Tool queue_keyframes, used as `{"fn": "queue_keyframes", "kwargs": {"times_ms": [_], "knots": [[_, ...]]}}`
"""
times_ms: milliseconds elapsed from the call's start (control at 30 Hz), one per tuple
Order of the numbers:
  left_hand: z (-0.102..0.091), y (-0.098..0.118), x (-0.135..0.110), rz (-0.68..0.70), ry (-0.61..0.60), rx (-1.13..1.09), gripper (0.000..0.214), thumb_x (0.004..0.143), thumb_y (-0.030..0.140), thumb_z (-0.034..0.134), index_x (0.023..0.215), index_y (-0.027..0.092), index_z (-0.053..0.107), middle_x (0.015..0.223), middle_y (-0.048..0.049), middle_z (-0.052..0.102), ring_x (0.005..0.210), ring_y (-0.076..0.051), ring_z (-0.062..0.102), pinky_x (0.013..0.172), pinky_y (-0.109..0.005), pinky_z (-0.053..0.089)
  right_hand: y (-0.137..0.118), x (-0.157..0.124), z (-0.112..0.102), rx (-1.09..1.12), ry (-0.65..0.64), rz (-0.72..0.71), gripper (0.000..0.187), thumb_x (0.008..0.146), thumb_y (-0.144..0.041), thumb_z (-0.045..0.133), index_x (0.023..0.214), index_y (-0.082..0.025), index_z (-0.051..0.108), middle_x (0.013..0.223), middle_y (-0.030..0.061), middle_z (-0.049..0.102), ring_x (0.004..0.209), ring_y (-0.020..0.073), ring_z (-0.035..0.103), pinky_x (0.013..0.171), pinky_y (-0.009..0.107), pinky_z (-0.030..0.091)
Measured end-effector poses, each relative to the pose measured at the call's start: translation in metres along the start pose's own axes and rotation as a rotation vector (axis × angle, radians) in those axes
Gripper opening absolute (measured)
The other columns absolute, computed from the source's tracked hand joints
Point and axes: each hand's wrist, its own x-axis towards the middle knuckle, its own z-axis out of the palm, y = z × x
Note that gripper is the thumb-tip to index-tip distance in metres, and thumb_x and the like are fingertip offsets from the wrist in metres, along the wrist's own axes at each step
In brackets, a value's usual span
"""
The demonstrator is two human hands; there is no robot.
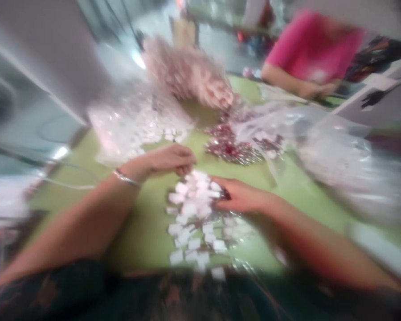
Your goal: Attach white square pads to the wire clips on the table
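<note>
In the head view, small white square pieces like tags [194,196] form a bunch at the middle of the work surface, and more of them spread below it toward my body. My right hand [239,196] closes around the right side of this bunch, with a small dark thing by its fingers that is too blurred to name. At the bunch's upper left, my left hand [173,158] has its fingers curled together. What those fingers pinch, if anything, is hidden. A bracelet [127,178] circles my left wrist.
On the green table [140,232], a clear plastic bag [110,129] with white pieces lies at the left. A pink fluffy bundle [187,73] and red-silver shiny strands [232,147] lie beyond. Clear plastic bags [347,165] cover the right. A person in pink [307,53] works opposite.
</note>
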Motion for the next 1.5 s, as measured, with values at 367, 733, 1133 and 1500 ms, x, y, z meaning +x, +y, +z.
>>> {"fn": "queue_keyframes", "kwargs": {"times_ms": [367,733,1133,1500], "knots": [[0.008,-0.004,0.005,0.095,0.025,-0.083,0.028,0.074,0.040,0.071,0.088,0.016,0.072,0.088,-0.0096,0.073,0.078,-0.020,0.067,0.068,-0.029,0.056,0.019,-0.020,-0.014,0.534,0.106,-0.072,0.033,0.075,-0.026,0.072,0.105,-0.018,0.059,0.087,0.0000,0.064,0.073,0.0142,0.059,0.067,0.028,0.051],[0.066,0.023,-0.004,0.218,-0.200,0.229,0.032,0.091,0.041,0.050,0.100,0.021,0.072,0.097,-0.0056,0.072,0.080,-0.018,0.064,0.075,-0.031,0.051,0.015,-0.055,-0.004,0.930,0.252,0.082,0.021,0.077,-0.032,0.071,0.087,-0.015,0.062,0.061,-0.0024,0.056,0.043,0.0071,0.045,0.037,0.020,0.035],[0.053,0.080,-0.006,0.329,0.455,0.424,0.037,0.084,0.050,0.057,0.105,0.020,0.066,0.087,-0.0062,0.068,0.076,-0.020,0.062,0.077,-0.036,0.052,0.004,-0.119,0.009,1.101,0.589,0.301,0.025,0.072,-0.032,0.076,0.093,-0.020,0.070,0.089,0.0070,0.068,0.055,0.0093,0.053,0.040,0.017,0.039],[0.085,0.136,0.066,0.532,0.654,0.698,0.018,0.088,0.016,0.047,0.083,0.015,0.065,0.090,-0.0117,0.061,0.089,-0.026,0.059,0.082,-0.038,0.046,0.006,-0.135,-0.016,1.298,0.591,0.365,0.024,0.085,-0.041,0.060,0.088,-0.017,0.062,0.061,-0.0009,0.049,0.044,0.0077,0.037,0.036,0.018,0.036]]}}
